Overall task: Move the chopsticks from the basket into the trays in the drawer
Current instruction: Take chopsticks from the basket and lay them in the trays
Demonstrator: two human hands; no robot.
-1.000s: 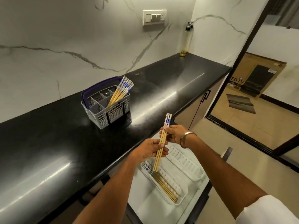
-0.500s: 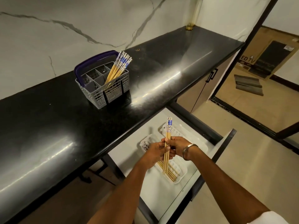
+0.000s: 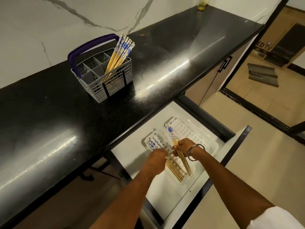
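A grey cutlery basket [image 3: 113, 90] with a purple handle stands on the black counter, and several blue-and-white-topped chopsticks [image 3: 119, 54] lean in its right compartment. Below, the white drawer [image 3: 166, 190] is pulled out with two white trays in it. The left tray [image 3: 147, 140] has several chopsticks [image 3: 175, 170] lying in it. The right tray [image 3: 200, 134] looks bare. My right hand [image 3: 183, 146] grips a bundle of chopsticks [image 3: 171, 133], whose thin ends dip into the left tray's near end. My left hand [image 3: 156, 158] hovers over that tray, just apart from the bundle, fingers loosely curled.
The black counter [image 3: 173, 52] runs along a marble wall to a bottle [image 3: 203, 4] in the far corner. Cabinet doors [image 3: 211, 80] sit right of the drawer. Past a dark door frame lie a cardboard TV box [image 3: 283, 47] and grey strips [image 3: 262, 74] on the floor.
The view tilted down toward the drawer. Both hands lowered the bundle from above the counter edge into the left tray. My left hand came off the bundle; the right still holds it.
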